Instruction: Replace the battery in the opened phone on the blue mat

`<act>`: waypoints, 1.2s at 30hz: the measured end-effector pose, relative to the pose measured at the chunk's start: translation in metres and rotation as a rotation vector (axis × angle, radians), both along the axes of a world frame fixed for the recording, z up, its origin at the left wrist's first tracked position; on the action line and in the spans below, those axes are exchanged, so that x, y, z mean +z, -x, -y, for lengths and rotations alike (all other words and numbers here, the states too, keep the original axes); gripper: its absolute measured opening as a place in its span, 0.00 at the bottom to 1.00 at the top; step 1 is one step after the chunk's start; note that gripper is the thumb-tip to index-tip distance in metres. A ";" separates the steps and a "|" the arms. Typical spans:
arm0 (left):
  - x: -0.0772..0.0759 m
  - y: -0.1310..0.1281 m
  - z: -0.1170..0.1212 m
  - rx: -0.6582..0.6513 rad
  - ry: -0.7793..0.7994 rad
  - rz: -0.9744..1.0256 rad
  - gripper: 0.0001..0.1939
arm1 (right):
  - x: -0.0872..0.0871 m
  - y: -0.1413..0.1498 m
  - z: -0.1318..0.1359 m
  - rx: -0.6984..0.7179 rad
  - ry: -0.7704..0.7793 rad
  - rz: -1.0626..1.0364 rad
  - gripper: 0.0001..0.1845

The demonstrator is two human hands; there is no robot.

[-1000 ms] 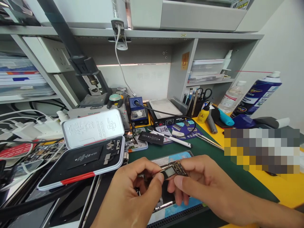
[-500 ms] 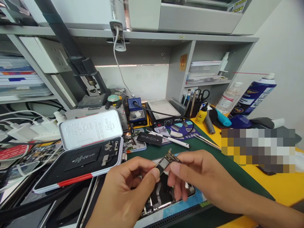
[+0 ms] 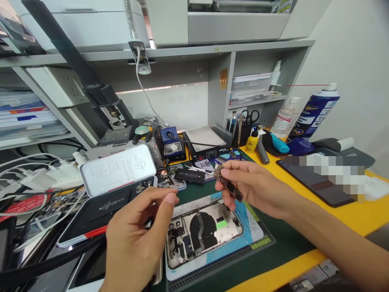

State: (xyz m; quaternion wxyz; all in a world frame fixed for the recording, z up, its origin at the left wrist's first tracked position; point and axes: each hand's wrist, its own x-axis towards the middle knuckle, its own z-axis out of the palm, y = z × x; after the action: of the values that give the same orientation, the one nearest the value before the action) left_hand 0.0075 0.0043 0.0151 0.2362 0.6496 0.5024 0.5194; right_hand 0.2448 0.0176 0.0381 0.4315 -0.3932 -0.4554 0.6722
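My right hand (image 3: 252, 184) pinches a small phone logic board (image 3: 228, 184) and holds it in the air over the green mat. Below it an opened phone housing (image 3: 200, 233) lies face up on a blue pad, its inner parts showing. My left hand (image 3: 136, 239) hovers to the left of the housing, fingers loosely curled with thumb and forefinger near each other and nothing visible between them. An open metal tin (image 3: 118, 170) with small parts in its black tray sits just beyond the left hand.
A phone battery (image 3: 190, 176), a blue soldering station (image 3: 169, 142) and a hot plate (image 3: 202, 142) stand behind the housing. A spray can (image 3: 313, 111), a clear bottle (image 3: 282, 119) and a dark phone (image 3: 316, 184) lie right. Cables and chargers (image 3: 36, 170) crowd the left.
My left hand has let go of the logic board and dropped back to the left. My right hand has carried the board up and to the right, uncovering the phone housing.
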 end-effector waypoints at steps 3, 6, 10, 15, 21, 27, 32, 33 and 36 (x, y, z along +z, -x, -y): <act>-0.002 0.006 -0.003 0.010 -0.001 0.008 0.06 | -0.001 -0.003 -0.003 0.001 -0.013 0.118 0.13; -0.003 0.011 -0.008 -0.009 -0.051 -0.084 0.06 | -0.008 -0.006 -0.009 0.022 -0.121 0.327 0.14; -0.002 0.016 -0.012 0.000 -0.067 -0.165 0.06 | -0.013 -0.010 -0.014 0.056 -0.287 0.583 0.16; -0.002 0.024 -0.015 -0.017 -0.034 -0.188 0.06 | -0.008 -0.012 -0.006 0.260 -0.358 0.576 0.13; -0.001 0.039 -0.024 -0.076 0.043 -0.206 0.09 | -0.007 -0.021 -0.003 0.348 -0.330 0.502 0.12; 0.007 0.047 -0.003 -0.194 0.108 -0.303 0.14 | -0.008 -0.018 -0.010 0.099 -0.369 0.598 0.10; 0.010 0.043 0.028 -0.311 0.171 -0.651 0.24 | -0.027 -0.018 -0.021 0.054 -0.318 0.515 0.13; 0.011 0.042 0.030 -0.306 0.196 -0.688 0.24 | -0.029 -0.019 -0.023 0.058 -0.313 0.514 0.14; 0.012 0.042 0.028 -0.298 0.229 -0.722 0.23 | -0.031 -0.019 -0.023 0.035 -0.314 0.536 0.15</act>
State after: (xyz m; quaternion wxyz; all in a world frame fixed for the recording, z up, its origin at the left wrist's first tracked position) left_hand -0.0341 -0.0236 0.0267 0.1883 0.8254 0.5080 0.1585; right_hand 0.2639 0.0407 0.0075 0.3401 -0.4771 -0.6579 0.4731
